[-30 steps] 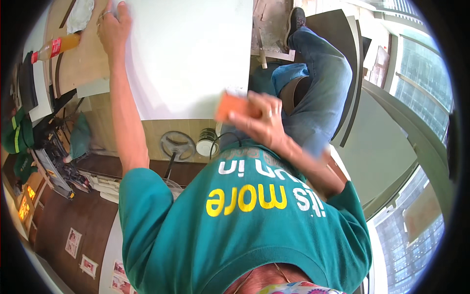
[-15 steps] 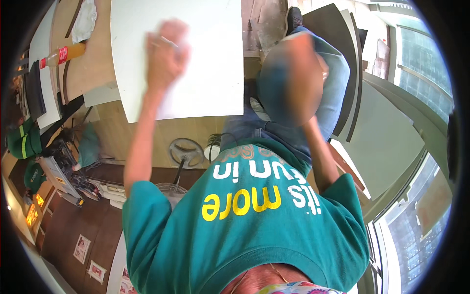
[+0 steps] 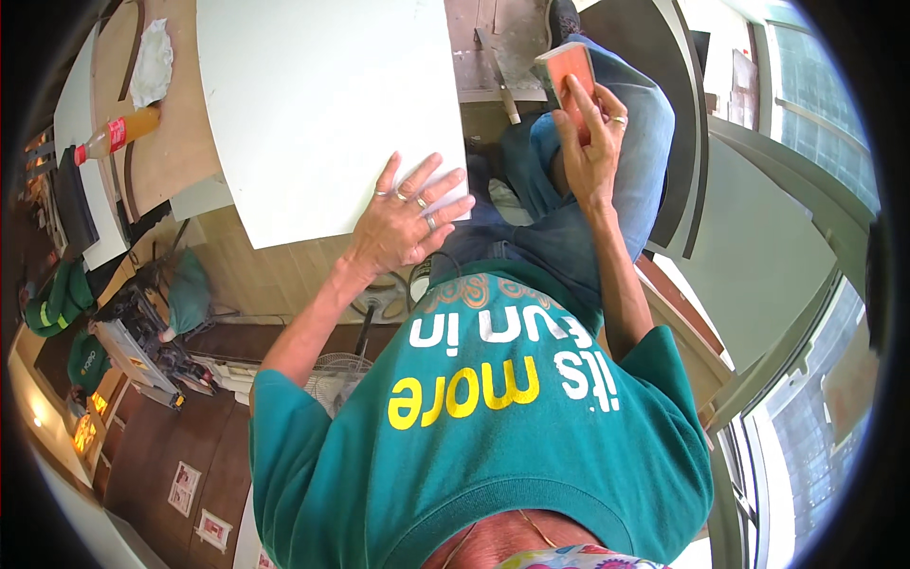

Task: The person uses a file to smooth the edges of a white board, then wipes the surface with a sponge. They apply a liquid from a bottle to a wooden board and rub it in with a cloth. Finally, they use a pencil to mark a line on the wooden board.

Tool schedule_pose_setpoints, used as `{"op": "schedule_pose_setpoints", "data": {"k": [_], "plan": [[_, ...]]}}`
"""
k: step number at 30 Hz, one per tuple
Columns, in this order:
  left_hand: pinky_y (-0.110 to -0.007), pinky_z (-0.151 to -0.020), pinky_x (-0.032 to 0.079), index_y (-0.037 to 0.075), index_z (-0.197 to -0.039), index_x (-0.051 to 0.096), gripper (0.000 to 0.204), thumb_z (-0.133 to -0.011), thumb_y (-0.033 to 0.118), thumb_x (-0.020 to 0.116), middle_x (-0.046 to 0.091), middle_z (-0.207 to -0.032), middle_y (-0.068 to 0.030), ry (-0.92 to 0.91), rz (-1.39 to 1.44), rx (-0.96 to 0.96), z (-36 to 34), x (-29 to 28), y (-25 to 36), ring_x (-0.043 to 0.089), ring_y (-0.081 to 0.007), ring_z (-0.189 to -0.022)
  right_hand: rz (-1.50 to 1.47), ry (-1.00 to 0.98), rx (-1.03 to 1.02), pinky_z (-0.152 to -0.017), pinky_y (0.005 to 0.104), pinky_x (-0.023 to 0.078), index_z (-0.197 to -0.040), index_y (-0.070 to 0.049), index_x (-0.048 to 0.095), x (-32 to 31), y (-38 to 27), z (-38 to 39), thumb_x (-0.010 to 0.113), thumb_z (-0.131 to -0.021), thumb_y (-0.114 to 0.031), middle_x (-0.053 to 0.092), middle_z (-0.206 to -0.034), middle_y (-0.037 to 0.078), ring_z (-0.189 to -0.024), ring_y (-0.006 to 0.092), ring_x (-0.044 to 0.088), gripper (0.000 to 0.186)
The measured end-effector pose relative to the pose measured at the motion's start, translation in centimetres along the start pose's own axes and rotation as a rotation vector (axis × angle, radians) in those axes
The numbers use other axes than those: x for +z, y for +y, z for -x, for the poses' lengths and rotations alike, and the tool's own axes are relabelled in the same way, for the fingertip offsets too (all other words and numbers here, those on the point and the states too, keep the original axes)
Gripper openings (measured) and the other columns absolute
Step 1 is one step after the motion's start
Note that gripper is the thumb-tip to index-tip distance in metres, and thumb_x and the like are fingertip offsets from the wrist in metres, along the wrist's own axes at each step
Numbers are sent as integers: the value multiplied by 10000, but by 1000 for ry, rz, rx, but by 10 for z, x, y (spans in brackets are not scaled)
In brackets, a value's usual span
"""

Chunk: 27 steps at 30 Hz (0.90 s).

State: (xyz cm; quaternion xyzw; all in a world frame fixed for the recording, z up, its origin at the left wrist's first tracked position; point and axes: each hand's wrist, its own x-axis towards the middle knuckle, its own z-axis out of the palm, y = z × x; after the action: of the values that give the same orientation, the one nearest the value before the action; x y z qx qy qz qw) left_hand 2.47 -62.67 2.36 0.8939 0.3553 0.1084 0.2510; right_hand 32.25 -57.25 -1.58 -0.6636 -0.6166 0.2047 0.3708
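My left hand (image 3: 412,209) lies with fingers spread over the near right corner of a large white board (image 3: 322,104). Rings circle several of its fingers, and nothing is in its grasp. To the right, above my jeans-clad leg, my right hand (image 3: 592,142) grips a flat, orange-red rectangular block (image 3: 570,76) with a pale edge. The block's far end sticks out beyond my fingertips, apart from the board. What the block is made of cannot be made out.
A capped bottle of orange drink (image 3: 118,133) lies on the brown surface at left, near a crumpled white sheet (image 3: 152,64). A flat tool with a pale handle (image 3: 510,100) rests right of the board. Dark curved panels (image 3: 654,123) and a grey-green panel (image 3: 763,228) stand at right.
My left hand has moved right and nearer, from mid-board to its corner, with fingers now spread. My blurred right hand has slowed, and the block shows clearly. The view has shifted slightly.
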Motion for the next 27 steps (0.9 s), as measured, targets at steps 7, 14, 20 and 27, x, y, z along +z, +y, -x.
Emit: {"op": "schedule_pose_setpoints", "data": {"k": [7, 14, 20, 27], "plan": [[-574, -1242, 145, 296, -1343, 624, 486, -868, 222, 697, 503, -1503, 36, 2, -2, -7, -7, -4, -12, 353, -244, -1471, -381, -172, 403, -906, 355, 495, -1363, 52, 565, 56, 23, -40, 650, -951, -242, 701, -1034, 215, -974, 286, 660, 514], [-581, -1229, 156, 224, -1406, 569, 514, -905, 278, 671, 470, -1531, -24, 157, -175, -226, -53, -42, -71, 338, -272, -1479, -32, -369, 602, -1014, 506, 477, -1351, -235, 615, 254, 222, 13, 684, -841, -567, 614, -1257, 270, -1182, 465, 587, 612], [-543, -1209, 194, 79, -1434, 532, 486, -972, 231, 510, 462, -1532, -127, 372, -366, -528, -59, -56, -113, 362, -340, -1461, -30, -577, 504, -994, 529, 480, -1412, -326, 542, 336, 292, 28, 689, -833, -587, 541, -1338, 220, -1217, 444, 557, 652], [-558, -1199, 207, 38, -1435, 515, 501, -980, 246, 475, 467, -1517, -173, 335, -376, -570, -55, -55, -110, 380, -388, -1442, 432, -212, 425, -920, 473, 504, -1254, -101, 609, 330, 302, -26, 643, -908, -412, 660, -1194, 206, -1068, 374, 659, 466]]}}
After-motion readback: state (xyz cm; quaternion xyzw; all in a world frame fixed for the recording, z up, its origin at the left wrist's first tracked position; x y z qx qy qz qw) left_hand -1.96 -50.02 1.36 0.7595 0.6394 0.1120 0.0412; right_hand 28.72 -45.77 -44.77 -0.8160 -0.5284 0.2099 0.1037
